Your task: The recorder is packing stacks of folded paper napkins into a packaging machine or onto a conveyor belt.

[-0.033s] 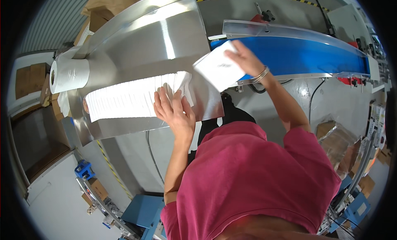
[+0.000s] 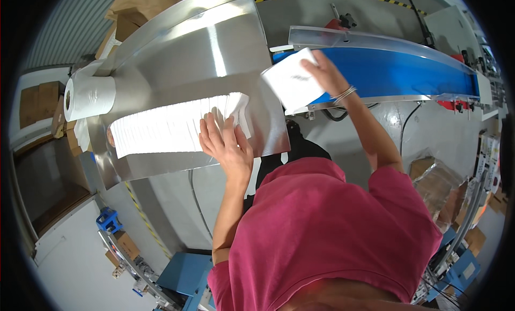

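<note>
My left hand (image 2: 228, 145) lies with fingers spread over the right end of a long row of thin white packets (image 2: 158, 127). The packets stand close together on a shiny metal table (image 2: 171, 56), leaning slightly at the right end. My right hand (image 2: 327, 75) pinches the corner of a flat white square packet (image 2: 292, 83) with a small dark print on its face. This packet is held over the gap between the table and the near left end of a blue conveyor belt (image 2: 397, 69). Whether it is paper or film, I cannot tell.
A large white roll (image 2: 91, 98) sits at the table's left end. Brown cardboard (image 2: 142, 2) is piled behind the table. A transparent guard (image 2: 365, 40) runs along the belt's far side. Below left are a blue stool (image 2: 109, 220) and a blue cabinet (image 2: 185, 273).
My right hand has shifted slightly to the right, carrying the white packet further over the conveyor end. My left hand stays in place on the row.
</note>
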Demonstrator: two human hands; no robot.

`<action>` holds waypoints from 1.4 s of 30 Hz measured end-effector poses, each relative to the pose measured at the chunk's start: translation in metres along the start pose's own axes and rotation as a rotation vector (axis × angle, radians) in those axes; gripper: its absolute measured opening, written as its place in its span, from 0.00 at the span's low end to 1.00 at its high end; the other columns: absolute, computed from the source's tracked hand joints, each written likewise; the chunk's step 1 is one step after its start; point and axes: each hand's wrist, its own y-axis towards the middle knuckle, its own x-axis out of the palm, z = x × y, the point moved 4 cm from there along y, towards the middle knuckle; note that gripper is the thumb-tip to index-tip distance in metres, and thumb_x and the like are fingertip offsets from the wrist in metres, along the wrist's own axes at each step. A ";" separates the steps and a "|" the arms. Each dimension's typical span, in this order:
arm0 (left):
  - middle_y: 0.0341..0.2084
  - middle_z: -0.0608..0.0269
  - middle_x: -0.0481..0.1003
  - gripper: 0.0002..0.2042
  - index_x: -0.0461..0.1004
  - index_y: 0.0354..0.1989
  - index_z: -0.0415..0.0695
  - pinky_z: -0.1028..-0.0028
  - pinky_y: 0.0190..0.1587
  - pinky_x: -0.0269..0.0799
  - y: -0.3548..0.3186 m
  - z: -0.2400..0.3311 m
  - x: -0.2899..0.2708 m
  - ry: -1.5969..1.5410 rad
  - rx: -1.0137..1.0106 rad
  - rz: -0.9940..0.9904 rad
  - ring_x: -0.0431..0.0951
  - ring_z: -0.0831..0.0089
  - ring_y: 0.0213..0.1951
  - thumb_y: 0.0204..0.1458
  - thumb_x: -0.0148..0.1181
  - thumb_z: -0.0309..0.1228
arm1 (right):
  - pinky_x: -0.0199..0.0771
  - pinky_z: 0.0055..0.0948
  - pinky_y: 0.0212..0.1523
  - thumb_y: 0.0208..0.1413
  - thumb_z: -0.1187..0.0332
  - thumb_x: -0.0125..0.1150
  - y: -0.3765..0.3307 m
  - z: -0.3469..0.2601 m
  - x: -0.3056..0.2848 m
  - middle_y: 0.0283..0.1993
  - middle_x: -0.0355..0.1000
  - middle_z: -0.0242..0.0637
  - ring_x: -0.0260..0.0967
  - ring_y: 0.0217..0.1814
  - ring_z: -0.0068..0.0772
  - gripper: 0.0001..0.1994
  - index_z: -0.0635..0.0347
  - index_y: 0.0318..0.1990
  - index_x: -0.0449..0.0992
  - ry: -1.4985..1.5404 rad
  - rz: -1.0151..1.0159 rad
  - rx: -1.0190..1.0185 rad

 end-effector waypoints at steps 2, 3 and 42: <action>0.60 0.48 0.60 0.20 0.68 0.55 0.41 0.50 0.62 0.45 0.002 0.003 0.002 0.000 -0.022 0.036 0.55 0.48 0.64 0.51 0.57 0.25 | 0.71 0.26 0.33 0.59 0.57 0.57 -0.003 0.034 -0.041 0.33 0.73 0.38 0.72 0.34 0.29 0.17 0.64 0.44 0.69 -0.428 0.193 0.053; 0.60 0.48 0.60 0.20 0.68 0.55 0.41 0.50 0.62 0.45 0.004 0.003 0.003 -0.009 -0.019 0.034 0.55 0.48 0.64 0.51 0.57 0.25 | 0.72 0.27 0.34 0.58 0.57 0.57 -0.007 0.043 -0.058 0.33 0.75 0.41 0.74 0.34 0.36 0.18 0.64 0.46 0.69 -0.625 0.282 0.028; 0.64 0.39 0.52 0.12 0.75 0.40 0.43 0.44 0.61 0.44 0.004 0.010 0.004 0.056 0.103 -0.165 0.47 0.37 0.65 0.50 0.62 0.36 | 0.64 0.32 0.58 0.45 0.67 0.69 -0.019 -0.029 0.095 0.56 0.67 0.39 0.63 0.60 0.34 0.27 0.60 0.53 0.66 -0.172 -0.589 -0.291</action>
